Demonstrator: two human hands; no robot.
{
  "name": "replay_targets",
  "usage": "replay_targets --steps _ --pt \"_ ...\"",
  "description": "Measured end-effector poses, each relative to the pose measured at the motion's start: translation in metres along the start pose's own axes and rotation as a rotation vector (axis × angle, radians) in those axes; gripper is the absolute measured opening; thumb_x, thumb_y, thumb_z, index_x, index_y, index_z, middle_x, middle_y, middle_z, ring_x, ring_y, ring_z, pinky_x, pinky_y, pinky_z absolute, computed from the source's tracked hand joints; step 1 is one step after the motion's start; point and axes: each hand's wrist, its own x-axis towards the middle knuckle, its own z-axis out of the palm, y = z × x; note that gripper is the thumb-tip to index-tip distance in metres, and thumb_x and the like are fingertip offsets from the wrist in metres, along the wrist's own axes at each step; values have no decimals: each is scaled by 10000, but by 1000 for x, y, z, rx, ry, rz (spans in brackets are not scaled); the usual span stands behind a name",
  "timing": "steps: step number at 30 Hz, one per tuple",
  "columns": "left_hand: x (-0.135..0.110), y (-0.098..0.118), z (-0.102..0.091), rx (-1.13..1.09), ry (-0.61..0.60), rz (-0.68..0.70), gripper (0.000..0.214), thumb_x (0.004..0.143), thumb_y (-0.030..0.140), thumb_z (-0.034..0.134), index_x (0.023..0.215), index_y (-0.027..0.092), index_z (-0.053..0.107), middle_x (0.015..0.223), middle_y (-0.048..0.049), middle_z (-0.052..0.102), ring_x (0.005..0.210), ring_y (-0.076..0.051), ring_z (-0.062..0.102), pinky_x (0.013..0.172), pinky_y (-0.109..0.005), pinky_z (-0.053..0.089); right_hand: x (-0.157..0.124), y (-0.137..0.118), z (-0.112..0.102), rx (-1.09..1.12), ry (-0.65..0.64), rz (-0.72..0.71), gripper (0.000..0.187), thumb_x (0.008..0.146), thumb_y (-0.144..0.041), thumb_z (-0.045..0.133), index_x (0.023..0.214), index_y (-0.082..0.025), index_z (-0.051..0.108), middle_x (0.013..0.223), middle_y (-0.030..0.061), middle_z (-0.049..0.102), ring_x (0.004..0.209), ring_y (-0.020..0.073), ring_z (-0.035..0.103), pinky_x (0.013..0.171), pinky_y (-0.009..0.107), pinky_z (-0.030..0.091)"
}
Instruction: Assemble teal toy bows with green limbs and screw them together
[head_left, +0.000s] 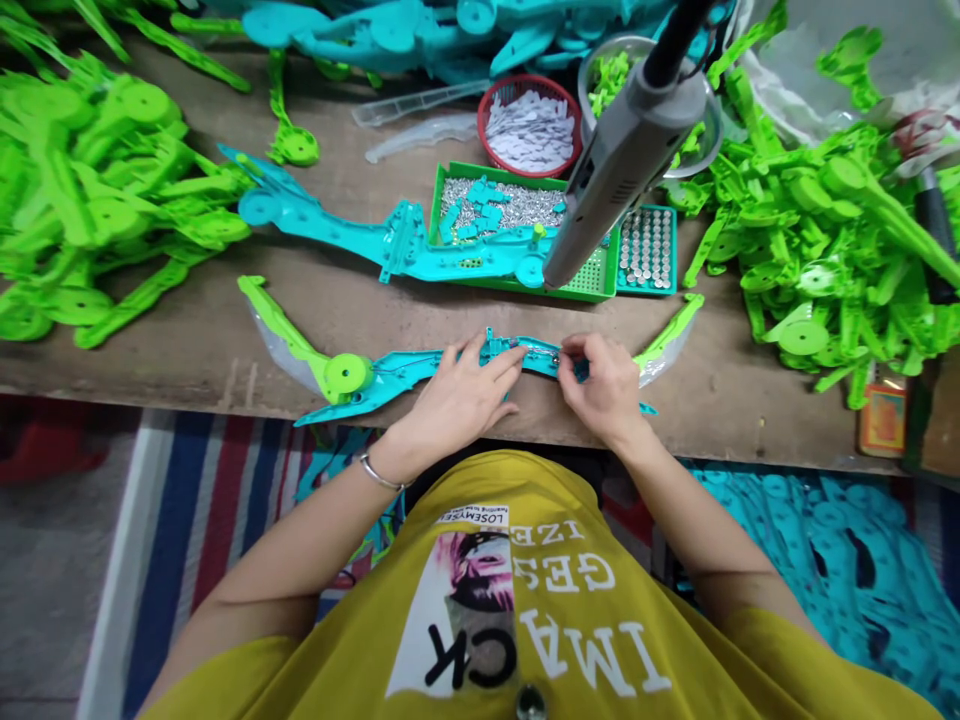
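Observation:
A blue plastic toy bow body (401, 375) lies across the front of the table, its inner side facing up. Green bow arms are attached at both ends, the left arm (289, 325) and the right arm (671, 335), each with a clear plastic strip along it. My left hand (469, 390) rests flat on the middle of the body, fingers spread. Just right of it, my right hand (600, 385) is closed in a pinch over the body; whatever is between the fingertips is too small to make out. That hand also covers part of the right end.
Behind lies another blue bow body (337, 230), partly over a green tray (607, 270) of screws. A grey electric screwdriver (622, 160) hangs in front. Also around are a red basket (491, 150) of white pieces, a battery tray (673, 285), and green part piles (90, 190) (810, 240).

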Motion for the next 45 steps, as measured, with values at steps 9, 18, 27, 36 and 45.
replay_targets --steps 9,18,27,36,45 --pt "0 0 1 3 -3 -6 560 981 382 585 1479 137 507 1619 -102 418 1408 -455 402 1058 -567 418 17 3 -15 84 -254 87 218 870 -155 565 924 -182 774 851 73 687 805 211 618 794 352 476" --pt "1 1 -2 -19 -15 -12 525 974 364 602 1451 151 542 1620 -105 415 1408 -454 416 1065 -574 425 15 7 -25 -56 -354 106 254 902 -215 558 973 -233 802 911 78 706 907 271 562 829 425 378" --pt "1 0 -3 -53 -7 -14 516 972 344 606 1441 137 548 1597 -150 438 1417 -451 415 1047 -591 438 -10 3 -21 1 -23 -9 149 908 -187 571 1015 -203 673 900 39 754 850 216 619 896 411 385" --pt "0 0 1 -59 23 -13 510 971 330 598 1451 167 536 1628 -140 392 1427 -448 397 1060 -590 421 -29 2 -6 -35 65 -11 132 940 -194 592 1041 -240 664 927 34 787 857 205 690 909 420 392" --pt "0 0 -1 -72 28 -34 555 940 331 654 1456 173 521 1659 -162 320 1446 -450 395 1084 -589 414 -31 -1 4 8 225 -6 83 923 -150 611 962 -217 643 898 50 789 807 200 696 841 380 472"
